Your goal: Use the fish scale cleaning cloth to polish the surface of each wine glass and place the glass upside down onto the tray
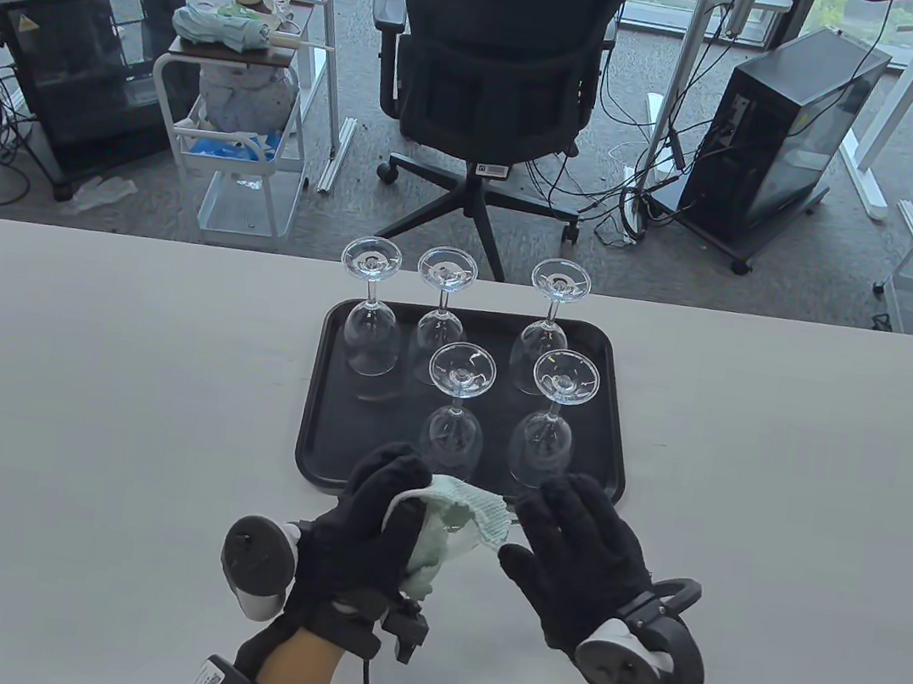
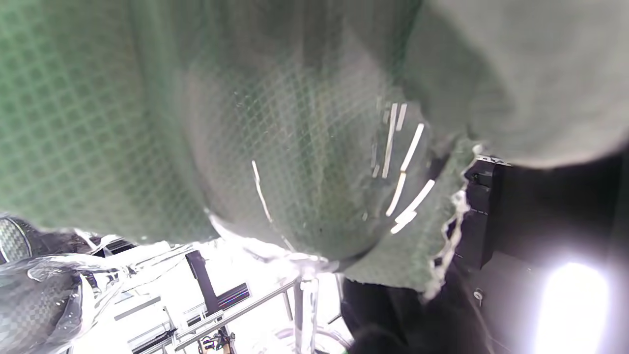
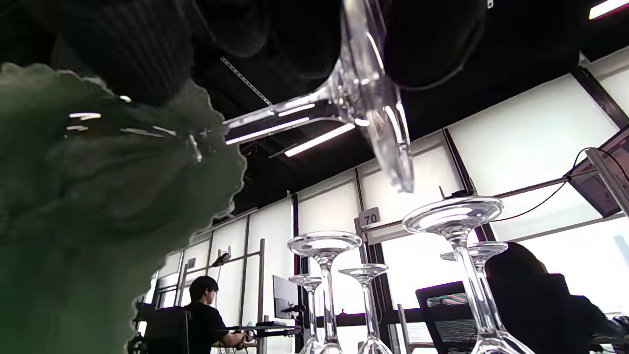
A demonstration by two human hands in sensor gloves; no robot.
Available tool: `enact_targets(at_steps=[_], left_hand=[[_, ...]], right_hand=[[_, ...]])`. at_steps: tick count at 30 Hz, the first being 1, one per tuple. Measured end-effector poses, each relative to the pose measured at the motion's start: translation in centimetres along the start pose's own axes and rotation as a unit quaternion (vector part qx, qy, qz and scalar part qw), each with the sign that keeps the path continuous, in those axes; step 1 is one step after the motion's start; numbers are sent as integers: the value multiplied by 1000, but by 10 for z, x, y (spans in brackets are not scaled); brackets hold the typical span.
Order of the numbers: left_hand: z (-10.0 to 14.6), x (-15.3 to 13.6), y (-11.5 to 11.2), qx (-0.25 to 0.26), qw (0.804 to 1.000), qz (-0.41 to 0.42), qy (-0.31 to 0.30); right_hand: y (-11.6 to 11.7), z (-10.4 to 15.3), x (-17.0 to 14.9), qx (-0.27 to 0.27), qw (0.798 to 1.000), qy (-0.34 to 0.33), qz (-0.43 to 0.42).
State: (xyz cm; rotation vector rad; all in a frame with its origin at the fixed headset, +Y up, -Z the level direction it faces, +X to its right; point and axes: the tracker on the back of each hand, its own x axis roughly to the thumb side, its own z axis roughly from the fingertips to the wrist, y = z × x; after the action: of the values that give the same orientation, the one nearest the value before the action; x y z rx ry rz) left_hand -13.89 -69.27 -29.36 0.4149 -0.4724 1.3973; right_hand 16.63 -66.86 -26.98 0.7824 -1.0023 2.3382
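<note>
Table view: a black rectangular plastic tray [image 1: 321, 390] is placed at the middle of the white table [image 1: 72, 387], toward its far edge. Five clear stemmed wine glasses are set upside down on it: three along the far edge [image 1: 370, 308] [image 1: 442, 306] [image 1: 552, 322] and two nearer the near edge [image 1: 456, 411] [image 1: 552, 421]. Just before the tray's near edge, a pale green fish scale cleaning cloth [image 1: 450, 530] is gripped in the curled fingers of the left hand [image 1: 363, 534]. The right hand [image 1: 578, 562] is held beside it, fingers extended over the cloth's right end; what lies under them is hidden here.

Left wrist view: the frame is filled by the green cloth [image 2: 147, 123], wrapped over the bowl of a sixth clear wine glass [image 2: 304, 196], its stem [image 2: 307, 305] emerging below.

Right wrist view: the sixth glass's foot [image 3: 378, 98] and stem are seen at the top, against the dark gloved fingers [image 3: 432, 44]; whether it is clasped cannot be told. The cloth [image 3: 98, 206] covers the bowl at left. Upturned glasses [image 3: 457, 246] stand below.
</note>
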Motion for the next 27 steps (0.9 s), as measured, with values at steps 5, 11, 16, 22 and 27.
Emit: enact_targets(at_steps=[5, 11, 16, 22, 27], left_hand=[[-1, -5, 2, -17, 997, 68, 17], [0, -3, -6, -38, 998, 55, 0], [0, 0, -9, -45, 998, 10, -51], [-3, -8, -5, -75, 994, 78, 21], [-1, -5, -10, -65, 997, 47, -9]], right_hand=[[-4, 8, -41, -13, 986, 78, -149], [14, 10, -46, 11, 950, 124, -286], [14, 11, -50, 54, 916, 177, -356], [-1, 7, -37, -13, 994, -36, -100], [10, 10, -47, 15, 962, 99, -255]])
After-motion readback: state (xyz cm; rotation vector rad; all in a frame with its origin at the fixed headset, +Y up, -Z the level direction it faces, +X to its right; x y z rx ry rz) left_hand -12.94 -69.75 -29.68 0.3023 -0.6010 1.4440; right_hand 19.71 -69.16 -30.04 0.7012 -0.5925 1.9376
